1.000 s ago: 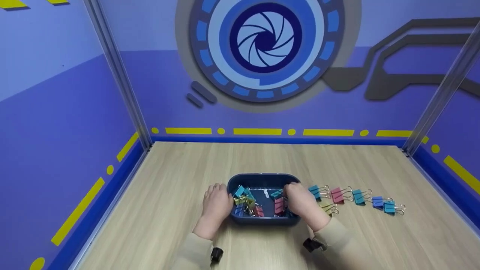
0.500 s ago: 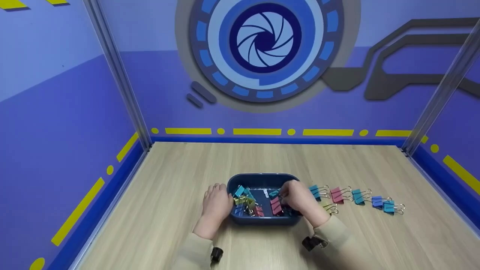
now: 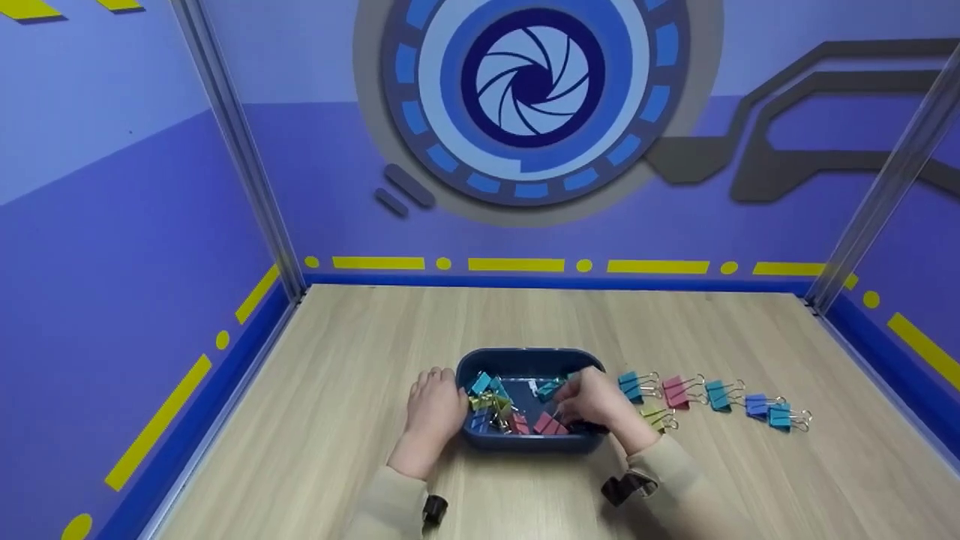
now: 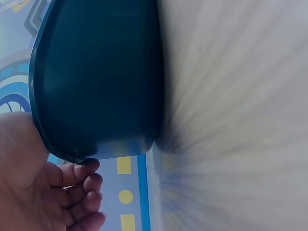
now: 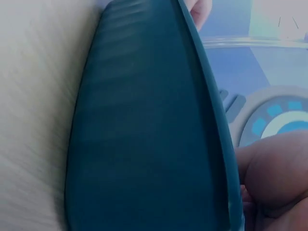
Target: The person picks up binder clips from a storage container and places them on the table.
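Beige sleeves [image 3: 686, 480], black wrist attachments [image 3: 435, 510]

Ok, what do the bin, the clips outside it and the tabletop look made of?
Bin: probably moulded plastic, smooth with a soft sheen. Clips: likely coated metal, with flat coloured bodies and shiny, bare wire handles. Tabletop: low-sheen with pale wood grain; real wood or laminate, I can't tell.

Left hand [image 3: 437, 401]: back upward, well to the left of the right hand [image 3: 595, 397].
Left fingers [image 4: 84, 195]: bent, side by side; thumb tip hidden.
Right hand: back upward, fingers bent downward and toward the left hand, fingertips partly hidden.
Left forearm [image 3: 386, 502]: beige-sleeved, behind its hand.
Right forearm [image 3: 686, 480]: beige-sleeved, slanting toward the left hand.
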Demonstrator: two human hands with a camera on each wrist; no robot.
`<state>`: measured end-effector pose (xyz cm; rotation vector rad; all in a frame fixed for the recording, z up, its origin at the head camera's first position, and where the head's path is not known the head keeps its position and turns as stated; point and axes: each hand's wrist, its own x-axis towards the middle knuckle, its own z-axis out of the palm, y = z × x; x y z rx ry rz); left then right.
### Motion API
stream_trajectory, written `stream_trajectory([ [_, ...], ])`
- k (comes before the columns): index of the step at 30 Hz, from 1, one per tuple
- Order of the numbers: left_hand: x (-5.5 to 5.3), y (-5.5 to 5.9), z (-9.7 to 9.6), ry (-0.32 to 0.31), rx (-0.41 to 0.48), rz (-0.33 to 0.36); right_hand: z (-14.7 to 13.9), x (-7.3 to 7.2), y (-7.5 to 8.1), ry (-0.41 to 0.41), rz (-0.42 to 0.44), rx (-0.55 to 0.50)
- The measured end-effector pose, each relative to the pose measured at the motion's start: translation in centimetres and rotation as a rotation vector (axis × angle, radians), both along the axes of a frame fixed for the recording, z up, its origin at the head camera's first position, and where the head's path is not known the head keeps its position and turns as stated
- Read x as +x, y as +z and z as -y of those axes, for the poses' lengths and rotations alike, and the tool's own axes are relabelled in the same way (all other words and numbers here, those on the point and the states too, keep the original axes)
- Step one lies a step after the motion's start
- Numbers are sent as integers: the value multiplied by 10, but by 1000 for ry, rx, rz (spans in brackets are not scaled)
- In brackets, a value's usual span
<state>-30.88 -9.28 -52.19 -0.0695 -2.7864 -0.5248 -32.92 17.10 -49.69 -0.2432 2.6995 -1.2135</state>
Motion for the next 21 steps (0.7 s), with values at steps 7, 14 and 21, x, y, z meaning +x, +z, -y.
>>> stream_trajectory([
  [7, 1, 0, 0, -5, -1, -22, -7, -8, -4, 20, 168, -258],
  [14, 2, -2, 0, -11, 4, -46, -11, -11, -2, 15, 208, -336],
  [21, 0, -2, 0, -8, 8, -38, -16, -14, -2, 35, 238, -423],
])
